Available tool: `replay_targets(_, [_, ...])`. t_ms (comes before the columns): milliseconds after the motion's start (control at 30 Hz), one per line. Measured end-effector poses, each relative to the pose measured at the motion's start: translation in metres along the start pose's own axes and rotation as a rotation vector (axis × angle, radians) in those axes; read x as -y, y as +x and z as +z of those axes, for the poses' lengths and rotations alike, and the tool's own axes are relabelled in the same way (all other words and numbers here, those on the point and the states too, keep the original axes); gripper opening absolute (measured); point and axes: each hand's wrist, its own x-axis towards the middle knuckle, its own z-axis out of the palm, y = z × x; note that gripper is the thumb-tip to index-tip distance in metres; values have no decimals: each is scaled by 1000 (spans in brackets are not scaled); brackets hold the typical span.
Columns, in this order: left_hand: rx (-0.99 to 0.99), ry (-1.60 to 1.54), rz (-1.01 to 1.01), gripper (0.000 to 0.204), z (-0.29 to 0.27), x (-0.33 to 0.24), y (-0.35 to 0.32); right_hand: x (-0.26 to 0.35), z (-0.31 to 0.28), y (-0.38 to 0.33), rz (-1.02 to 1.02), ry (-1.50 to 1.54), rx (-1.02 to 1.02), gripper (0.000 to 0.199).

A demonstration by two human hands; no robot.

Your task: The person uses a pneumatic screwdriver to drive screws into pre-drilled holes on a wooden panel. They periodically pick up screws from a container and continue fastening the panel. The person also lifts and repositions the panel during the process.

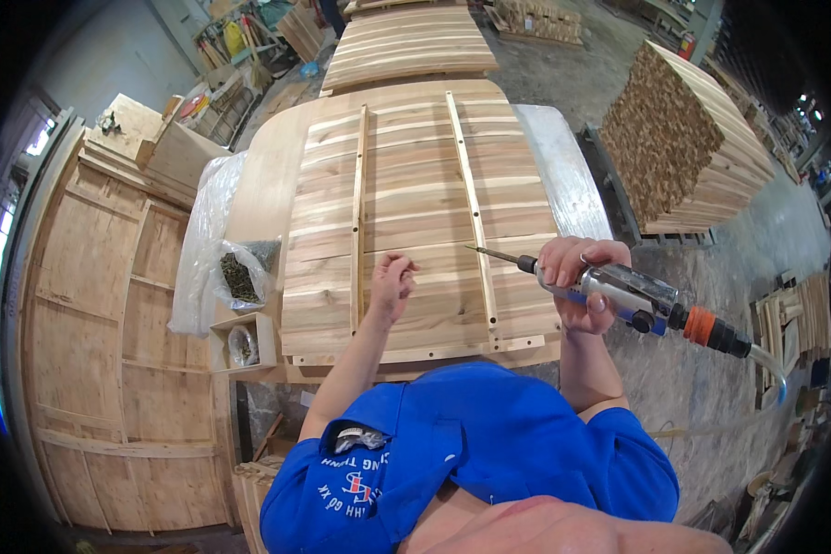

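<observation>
My right hand (574, 277) grips a silver and blue air screwdriver (630, 291). Its long thin bit points left, the tip above the right batten. From its rear an orange and black coupling (711, 331) leads to a clear hose. Over the panel's middle, my left hand (394, 284) is closed with thumb and fingers together; whatever lies in them is too small or hidden to make out. Beneath both lies a striped wooden panel (415, 222). Two long battens with dark holes, a left batten (358, 203) and a right batten (471, 189), run across it, and a shorter strip (388, 356) borders its near edge.
Left of the panel sit a plastic bag of dark screws (240, 277) and a small wooden box (243, 342) holding another bag. A large framed wooden panel (83, 314) stands far left. Stacked panels (406, 46) lie beyond the table, and a tall wood stack (679, 138) is at right.
</observation>
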Motion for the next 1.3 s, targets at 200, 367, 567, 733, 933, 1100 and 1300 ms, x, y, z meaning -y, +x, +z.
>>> replay_targets(200, [16,-49,-177,4,28,32,-8,1,-25,-5,-10,33,-23,44])
replay_targets(367, [-12,-69,-187,1,29,41,-6,-1,-35,0,-11,26,-20,43])
replay_targets(567, [-48,-119,-175,2,28,43,-3,-13,-43,3,16,75,22,41])
replay_targets(733, [-105,-168,-222,3,23,43,-6,-21,-44,5,42,103,41,41])
replay_targets(933, [-118,-152,-228,4,18,50,-8,-24,-43,1,84,133,20,41])
replay_targets(1100, [-129,-167,-242,5,22,51,-11,-25,-44,-1,74,110,61,40])
replay_targets(1300, [-121,-158,-257,4,18,53,-14,-23,-43,-4,75,98,61,40])
